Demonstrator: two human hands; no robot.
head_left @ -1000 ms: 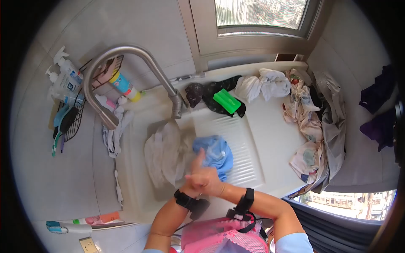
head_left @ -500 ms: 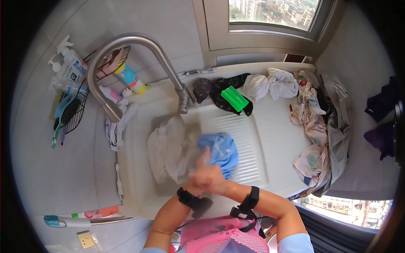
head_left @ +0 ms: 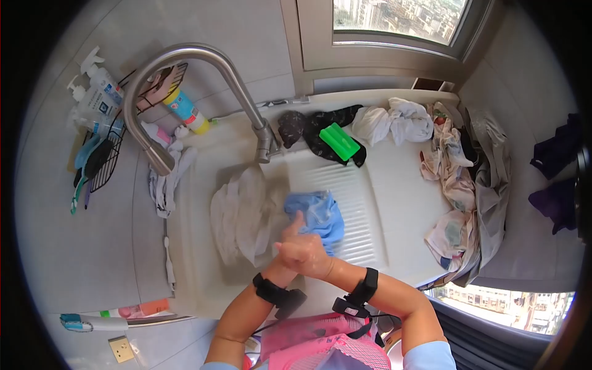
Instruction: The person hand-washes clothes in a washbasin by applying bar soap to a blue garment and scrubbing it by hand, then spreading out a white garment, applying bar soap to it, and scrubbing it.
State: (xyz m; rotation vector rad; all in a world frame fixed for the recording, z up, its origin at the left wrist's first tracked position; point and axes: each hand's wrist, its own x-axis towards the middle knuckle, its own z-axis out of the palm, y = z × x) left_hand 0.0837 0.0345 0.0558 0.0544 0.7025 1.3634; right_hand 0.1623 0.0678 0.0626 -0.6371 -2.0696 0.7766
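A wet, crumpled blue cloth lies on the ribbed washboard of the sink. My left hand reaches over its near left edge, with a finger stretched out against the cloth. Crossed over the left hand is my right hand, its fingers curled inward. The right palm is hidden, so what it may hold cannot be seen. In the basin to the left, a whitish cloth lies in cloudy water. A green soap bar or block rests on dark cloth behind the washboard.
A metal faucet arches over the basin's back left. White cloths and patterned clothes lie along the back and right edges. Pump bottles and a wire rack with brushes are on the left wall.
Both hands have shifted very slightly and look less blurred than before. The whole view has moved a little to the left. The blue cloth stays under the hands.
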